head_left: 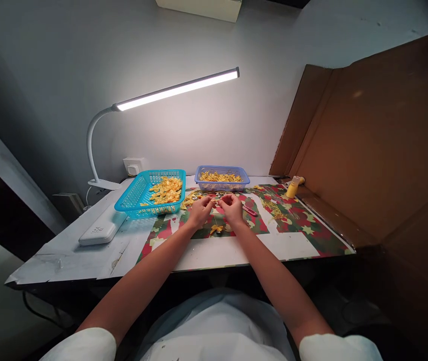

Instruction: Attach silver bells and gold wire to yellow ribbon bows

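My left hand (201, 210) and my right hand (232, 208) meet over the middle of the table, fingertips pinched close together. A thin cord (215, 218) runs down from between them. At its lower end is a gold ribbon bow (216, 229) with a small shiny round piece beside it. The exact bit between my fingertips is too small to make out. Just right of my right hand lies a pink-handled tool (250, 211), partly hidden by that hand. Loose gold pieces (188, 200) lie beyond my left hand.
A turquoise basket (131, 199) holds gold ribbon bows; a purple basket (247, 181) behind holds more gold pieces. To the right are a yellow-filled bottle (292, 187), gold cords (274, 209) and a tall cardboard sheet (379, 130). A power bank (103, 228) and lamp (178, 90) are left.
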Available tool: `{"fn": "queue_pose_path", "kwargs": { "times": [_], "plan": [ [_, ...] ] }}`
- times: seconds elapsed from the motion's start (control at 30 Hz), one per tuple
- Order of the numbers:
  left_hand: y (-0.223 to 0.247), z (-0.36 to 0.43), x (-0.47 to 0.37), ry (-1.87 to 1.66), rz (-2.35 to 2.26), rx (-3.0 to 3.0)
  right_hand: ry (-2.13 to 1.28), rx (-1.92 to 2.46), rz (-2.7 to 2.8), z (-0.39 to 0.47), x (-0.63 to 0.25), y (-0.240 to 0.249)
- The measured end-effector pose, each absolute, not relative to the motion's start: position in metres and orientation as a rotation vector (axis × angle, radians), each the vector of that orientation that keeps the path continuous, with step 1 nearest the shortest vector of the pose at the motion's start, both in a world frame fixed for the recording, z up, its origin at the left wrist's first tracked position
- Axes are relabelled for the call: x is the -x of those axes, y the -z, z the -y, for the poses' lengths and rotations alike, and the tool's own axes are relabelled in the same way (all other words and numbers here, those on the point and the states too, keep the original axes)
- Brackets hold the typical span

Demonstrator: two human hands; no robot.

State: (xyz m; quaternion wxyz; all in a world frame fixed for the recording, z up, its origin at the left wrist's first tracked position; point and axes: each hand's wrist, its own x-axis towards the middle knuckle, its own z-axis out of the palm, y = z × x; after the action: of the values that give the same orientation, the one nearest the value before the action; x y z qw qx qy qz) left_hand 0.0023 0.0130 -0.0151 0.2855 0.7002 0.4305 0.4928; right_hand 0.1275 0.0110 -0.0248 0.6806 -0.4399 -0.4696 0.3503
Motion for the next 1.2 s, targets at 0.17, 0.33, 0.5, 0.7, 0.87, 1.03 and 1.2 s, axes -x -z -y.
{"fn": "queue_pose_path", "kwargs": {
  "times": [0.17,0.33,0.5,0.7,0.87,1.03,1.2],
  "plan": [
    [0.0130,-0.0115,-0.0005,-1.274,-1.260,-2.009,-0.703,1.004,1.108,-0.0067,-0.1274,0.0218],
    [0.0142,-0.0146,0.0017,-1.283,-1.337,-2.055,-0.681,0.988,1.117,-0.0044,-0.1288,0.0198],
    [0.0136,-0.0127,0.0006,-1.266,-1.279,-2.103,-0.703,0.962,1.098,-0.0077,-0.1294,0.0223],
    [0.0128,-0.0096,-0.0016,-1.283,-1.221,-2.109,-0.662,0.980,1.100,-0.0099,-0.1292,0.0256],
    [0.0138,-0.0102,-0.0019,-1.296,-1.174,-2.108,-0.619,1.007,1.129,-0.0091,-0.1295,0.0253],
    [0.0142,-0.0125,-0.0015,-1.301,-1.145,-2.109,-0.557,1.034,1.185,-0.0054,-0.1291,0.0225],
    [0.0149,-0.0138,-0.0017,-1.308,-1.128,-2.105,-0.481,1.071,1.249,-0.0016,-0.1286,0.0196]
  ]
}}
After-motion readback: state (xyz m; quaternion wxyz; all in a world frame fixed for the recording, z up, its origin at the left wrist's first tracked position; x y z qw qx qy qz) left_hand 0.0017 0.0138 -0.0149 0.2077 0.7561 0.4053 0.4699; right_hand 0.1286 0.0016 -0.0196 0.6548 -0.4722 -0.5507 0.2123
